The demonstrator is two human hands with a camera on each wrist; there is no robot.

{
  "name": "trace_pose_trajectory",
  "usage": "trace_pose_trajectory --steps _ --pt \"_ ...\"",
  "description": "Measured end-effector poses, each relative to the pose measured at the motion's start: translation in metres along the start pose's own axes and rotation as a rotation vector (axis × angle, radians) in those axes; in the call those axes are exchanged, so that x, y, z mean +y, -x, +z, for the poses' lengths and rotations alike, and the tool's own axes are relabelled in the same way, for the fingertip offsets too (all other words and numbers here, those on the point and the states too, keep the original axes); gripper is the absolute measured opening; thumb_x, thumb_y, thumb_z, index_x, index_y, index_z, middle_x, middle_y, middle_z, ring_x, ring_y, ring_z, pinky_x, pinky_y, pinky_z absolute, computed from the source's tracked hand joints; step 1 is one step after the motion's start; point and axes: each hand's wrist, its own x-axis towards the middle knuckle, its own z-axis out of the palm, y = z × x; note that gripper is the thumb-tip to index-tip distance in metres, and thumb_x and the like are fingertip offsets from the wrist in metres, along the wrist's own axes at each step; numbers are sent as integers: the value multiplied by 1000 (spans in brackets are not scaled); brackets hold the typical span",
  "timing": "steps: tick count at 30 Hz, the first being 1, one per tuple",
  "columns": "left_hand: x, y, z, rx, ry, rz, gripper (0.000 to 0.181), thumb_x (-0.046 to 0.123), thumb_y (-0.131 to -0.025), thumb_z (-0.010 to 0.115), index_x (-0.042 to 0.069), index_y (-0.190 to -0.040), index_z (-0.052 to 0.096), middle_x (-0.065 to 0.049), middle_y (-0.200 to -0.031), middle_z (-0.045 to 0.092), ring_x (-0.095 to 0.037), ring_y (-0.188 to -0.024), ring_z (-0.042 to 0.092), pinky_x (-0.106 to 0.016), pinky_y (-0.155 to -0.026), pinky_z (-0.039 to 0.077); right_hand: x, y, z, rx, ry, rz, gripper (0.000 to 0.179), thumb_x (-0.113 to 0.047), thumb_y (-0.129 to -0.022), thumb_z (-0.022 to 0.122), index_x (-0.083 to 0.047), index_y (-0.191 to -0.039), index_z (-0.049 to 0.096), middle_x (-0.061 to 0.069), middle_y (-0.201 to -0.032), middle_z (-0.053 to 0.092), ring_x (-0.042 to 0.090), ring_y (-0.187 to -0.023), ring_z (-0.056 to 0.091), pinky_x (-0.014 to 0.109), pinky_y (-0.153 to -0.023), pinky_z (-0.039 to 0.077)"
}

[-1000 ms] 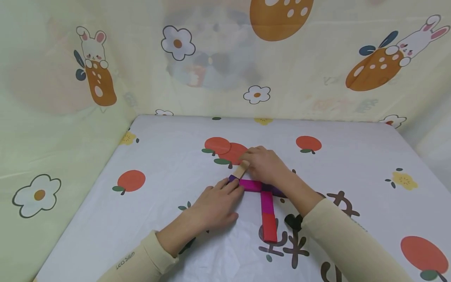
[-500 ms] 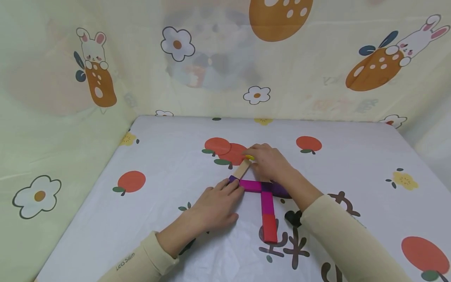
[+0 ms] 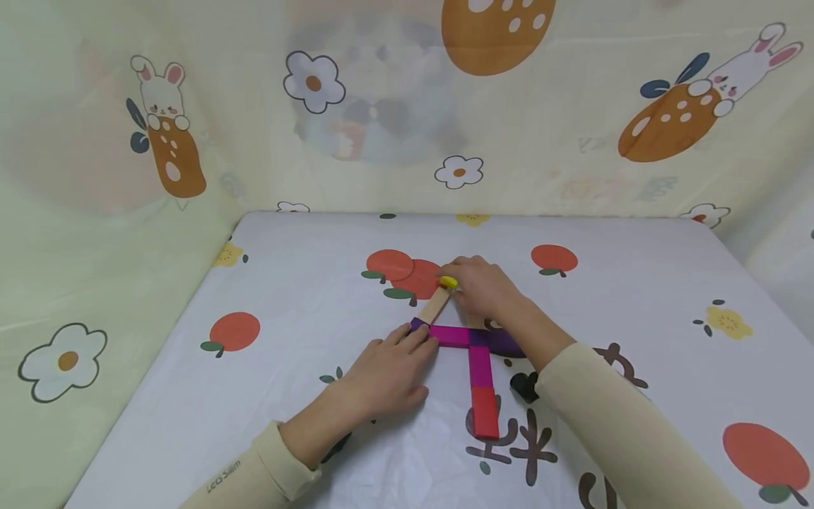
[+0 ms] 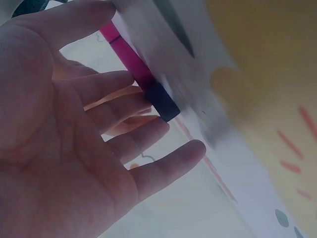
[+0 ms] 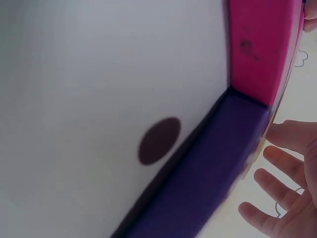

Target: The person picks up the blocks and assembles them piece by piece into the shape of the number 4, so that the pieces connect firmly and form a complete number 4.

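A bare wooden block [image 3: 435,306] slants away from a small dark purple block [image 3: 419,324]. My left hand [image 3: 381,378] rests its fairly straight fingertips on that purple block and the end of a magenta block [image 3: 450,336]; in the left wrist view the palm and spread fingers show. Over the wooden block's far end, my right hand [image 3: 486,286] pinches a small yellow piece [image 3: 449,282], mostly hidden by the fingers. A purple block [image 3: 506,343] lies under the right wrist. Toward the front run a second magenta block [image 3: 480,366] and a red block [image 3: 486,412].
A white cloth [image 3: 305,283] printed with fruit, flowers and dark lettering covers the table. A cream printed sheet [image 3: 381,127] stands at the back and left. Part of another bare wooden piece [image 3: 473,319] shows beneath the right hand.
My right hand has shifted slightly, and the yellow piece has come into sight at its fingertips. My left hand stays on the blocks. The head view has moved a little.
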Motion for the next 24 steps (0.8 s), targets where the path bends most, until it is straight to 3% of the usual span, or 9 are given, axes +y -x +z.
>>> trace_pose_trajectory --steps 24 --pt "-1 -2 0 1 5 -5 78 46 -90 76 18 -156 46 -6 -163 43 -32 -151 39 -49 -106 54 2 -9 -2 -65 77 28 45 -15 -98 66 -24 -143 64 14 -135 65 38 -127 58 63 -102 49"
